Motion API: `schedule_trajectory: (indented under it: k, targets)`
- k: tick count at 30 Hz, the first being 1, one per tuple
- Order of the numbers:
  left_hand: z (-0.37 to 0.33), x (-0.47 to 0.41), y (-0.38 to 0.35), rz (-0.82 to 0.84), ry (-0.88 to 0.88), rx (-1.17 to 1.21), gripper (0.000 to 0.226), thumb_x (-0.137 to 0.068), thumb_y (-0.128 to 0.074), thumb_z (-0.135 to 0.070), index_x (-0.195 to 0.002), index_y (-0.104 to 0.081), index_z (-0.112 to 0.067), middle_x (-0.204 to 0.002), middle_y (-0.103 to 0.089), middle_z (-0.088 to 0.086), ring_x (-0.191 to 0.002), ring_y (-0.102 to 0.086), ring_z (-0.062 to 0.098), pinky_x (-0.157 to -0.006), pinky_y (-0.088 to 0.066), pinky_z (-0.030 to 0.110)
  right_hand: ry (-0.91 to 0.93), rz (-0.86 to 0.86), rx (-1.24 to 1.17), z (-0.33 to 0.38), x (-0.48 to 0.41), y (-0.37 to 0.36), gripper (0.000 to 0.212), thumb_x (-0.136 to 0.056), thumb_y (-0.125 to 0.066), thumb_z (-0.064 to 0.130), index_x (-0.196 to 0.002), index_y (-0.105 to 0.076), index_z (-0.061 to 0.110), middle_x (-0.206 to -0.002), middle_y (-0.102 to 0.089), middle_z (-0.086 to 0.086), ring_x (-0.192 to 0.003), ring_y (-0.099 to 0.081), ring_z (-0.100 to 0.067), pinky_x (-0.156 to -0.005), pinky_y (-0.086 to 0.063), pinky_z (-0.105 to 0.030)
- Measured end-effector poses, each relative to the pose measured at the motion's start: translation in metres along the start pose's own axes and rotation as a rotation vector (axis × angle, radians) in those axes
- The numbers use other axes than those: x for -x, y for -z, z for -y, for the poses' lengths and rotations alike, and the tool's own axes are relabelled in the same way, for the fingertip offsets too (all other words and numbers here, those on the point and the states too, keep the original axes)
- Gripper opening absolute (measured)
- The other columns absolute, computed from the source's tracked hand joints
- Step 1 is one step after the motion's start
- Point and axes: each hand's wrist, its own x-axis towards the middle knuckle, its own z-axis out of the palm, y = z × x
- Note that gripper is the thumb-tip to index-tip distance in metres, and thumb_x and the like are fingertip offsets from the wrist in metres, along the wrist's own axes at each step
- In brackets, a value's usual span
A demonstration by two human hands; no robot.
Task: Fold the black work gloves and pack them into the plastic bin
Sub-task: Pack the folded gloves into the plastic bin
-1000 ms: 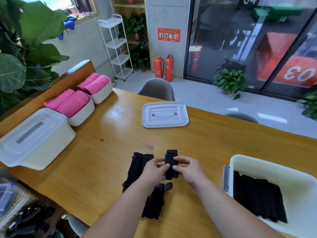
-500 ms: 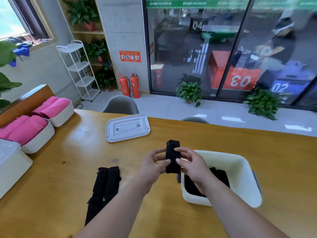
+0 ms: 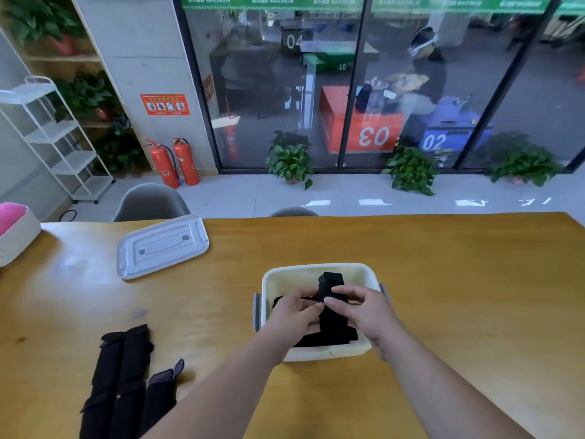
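Note:
A folded black glove [image 3: 330,288] stands upright over the white plastic bin [image 3: 316,272], pinched between both hands. My left hand [image 3: 294,313] grips its left side and my right hand [image 3: 364,310] grips its right side, thumb across the front. More black gloves [image 3: 326,339] lie inside the bin, partly hidden by my hands. Several unfolded black gloves [image 3: 126,381] lie flat on the wooden table [image 3: 459,280] at the lower left.
The bin's grey lid [image 3: 163,245] lies on the table to the upper left. A white basket with pink cloth [image 3: 12,231] sits at the left edge. Two chairs [image 3: 152,202] stand behind the far table edge.
Both hands carried the folded glove rightward from above the table to over the bin and lowered it toward the gloves inside. The view turned right with them.

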Motion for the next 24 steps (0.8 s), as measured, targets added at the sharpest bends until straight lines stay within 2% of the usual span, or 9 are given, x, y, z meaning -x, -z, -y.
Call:
schedule_trajectory:
  k: [3,5,6,8,13,15,18,21,24]
  targets:
    - [0.007,-0.012,-0.008,0.036,0.051,-0.019,0.032,-0.104,-0.067,-0.018,-0.135,-0.065,-0.017,-0.117,-0.078,0.012,-0.107,-0.078,0.026,-0.098,-0.062,0.041,-0.014,-0.057,0.063,-0.003,-0.003,0.013,0.039,-0.07,-0.1,0.037,-0.104,-0.081,0.034,-0.111,-0.077,0.005,-0.098,-0.074,-0.004,-0.085,-0.063,-0.031]
    - [0.008,-0.017,-0.012,0.002,0.083,-0.061,0.031,-0.103,-0.069,-0.019,-0.133,-0.065,-0.018,-0.116,-0.078,0.011,-0.103,-0.079,0.023,-0.096,-0.063,0.038,0.007,-0.11,0.218,-0.006,-0.007,0.02,0.038,-0.074,-0.098,0.033,-0.106,-0.079,0.035,-0.111,-0.071,0.009,-0.095,-0.065,0.007,-0.074,-0.053,-0.017]
    - [0.009,-0.019,-0.012,-0.015,0.087,-0.095,0.03,-0.103,-0.069,-0.02,-0.132,-0.065,-0.019,-0.116,-0.077,0.009,-0.102,-0.079,0.02,-0.096,-0.063,0.037,0.029,-0.143,0.305,-0.007,-0.011,0.023,0.039,-0.074,-0.097,0.032,-0.107,-0.077,0.036,-0.112,-0.068,0.011,-0.096,-0.062,0.007,-0.072,-0.049,-0.016]
    - [0.01,-0.024,-0.011,-0.038,0.079,-0.167,0.03,-0.102,-0.07,-0.024,-0.132,-0.065,-0.022,-0.116,-0.076,0.005,-0.101,-0.078,0.014,-0.096,-0.063,0.034,0.083,-0.199,0.492,-0.012,-0.022,0.027,0.04,-0.075,-0.096,0.031,-0.108,-0.074,0.038,-0.115,-0.066,0.011,-0.1,-0.064,-0.003,-0.073,-0.048,-0.019]
    - [0.014,-0.033,-0.001,-0.077,0.076,-0.285,0.029,-0.101,-0.071,-0.03,-0.129,-0.066,-0.03,-0.109,-0.078,-0.005,-0.099,-0.077,0.008,-0.1,-0.061,0.035,0.187,-0.18,0.974,-0.02,-0.042,0.027,0.046,-0.087,-0.086,0.022,-0.128,-0.067,0.028,-0.129,-0.057,0.008,-0.115,-0.059,-0.018,-0.099,-0.051,-0.033]
    - [0.015,-0.034,0.003,-0.083,0.077,-0.311,0.028,-0.101,-0.071,-0.032,-0.128,-0.065,-0.034,-0.109,-0.078,-0.008,-0.098,-0.077,0.007,-0.102,-0.06,0.037,0.206,-0.151,1.11,-0.025,-0.048,0.025,0.045,-0.09,-0.08,0.016,-0.132,-0.065,0.026,-0.13,-0.055,0.007,-0.111,-0.062,-0.017,-0.109,-0.046,-0.034]
    - [0.017,-0.036,0.011,-0.092,0.077,-0.341,0.031,-0.1,-0.069,-0.034,-0.13,-0.065,-0.035,-0.11,-0.077,-0.012,-0.1,-0.076,0.006,-0.102,-0.06,0.037,0.188,-0.107,1.28,-0.03,-0.054,0.02,0.037,-0.093,-0.069,0.007,-0.126,-0.065,0.023,-0.122,-0.053,0.004,-0.101,-0.063,-0.017,-0.107,-0.048,-0.036]
    - [0.021,-0.037,0.018,-0.107,0.084,-0.34,0.031,-0.098,-0.07,-0.036,-0.128,-0.065,-0.038,-0.109,-0.077,-0.014,-0.1,-0.076,0.006,-0.102,-0.06,0.038,0.155,-0.057,1.301,-0.033,-0.062,0.014,0.037,-0.092,-0.079,0.02,-0.125,-0.064,0.021,-0.122,-0.053,0.003,-0.103,-0.062,-0.018,-0.098,-0.051,-0.034]
    - [0.023,-0.038,0.021,-0.105,0.088,-0.338,0.034,-0.095,-0.071,-0.039,-0.128,-0.064,-0.039,-0.107,-0.077,-0.018,-0.101,-0.075,0.005,-0.102,-0.06,0.038,0.065,-0.049,1.123,-0.037,-0.07,0.007,0.06,-0.081,-0.09,0.045,-0.131,-0.065,0.024,-0.128,-0.056,0.003,-0.112,-0.061,-0.019,-0.09,-0.05,-0.03]
